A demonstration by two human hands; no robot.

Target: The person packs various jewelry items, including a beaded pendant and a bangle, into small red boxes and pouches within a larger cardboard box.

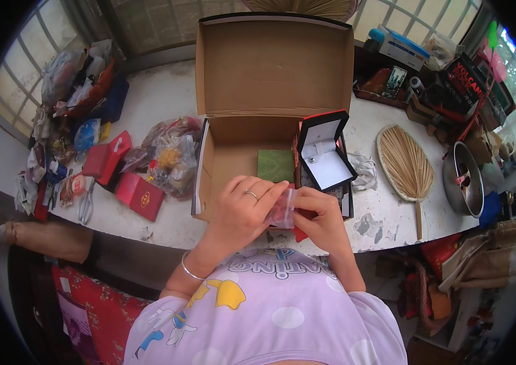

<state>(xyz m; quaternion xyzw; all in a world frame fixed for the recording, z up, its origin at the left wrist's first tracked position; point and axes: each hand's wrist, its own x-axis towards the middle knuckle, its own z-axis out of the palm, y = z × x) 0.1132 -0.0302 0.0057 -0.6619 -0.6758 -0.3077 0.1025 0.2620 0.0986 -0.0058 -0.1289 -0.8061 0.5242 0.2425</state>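
Observation:
My left hand (pixel 244 205) and my right hand (pixel 322 216) meet at the front edge of an open cardboard box (pixel 230 137). Between them they grip a small clear zip plastic bag (pixel 281 210) with something red in or behind it. Just beyond my right hand, a black jewelry box (pixel 326 169) with a white lining stands open on the box's right part, with a small silvery item at its hinge side. A green patterned square (pixel 275 165) lies inside the cardboard box. My fingertips partly hide the bag.
Red boxes (pixel 141 196), bagged items (pixel 173 157) and scissors (pixel 85 205) lie to the left. White crumpled cloth (pixel 363 171), a palm-leaf fan (pixel 406 164) and a metal bowl (pixel 463 180) are on the right. The box's raised lid (pixel 274 68) stands at the back.

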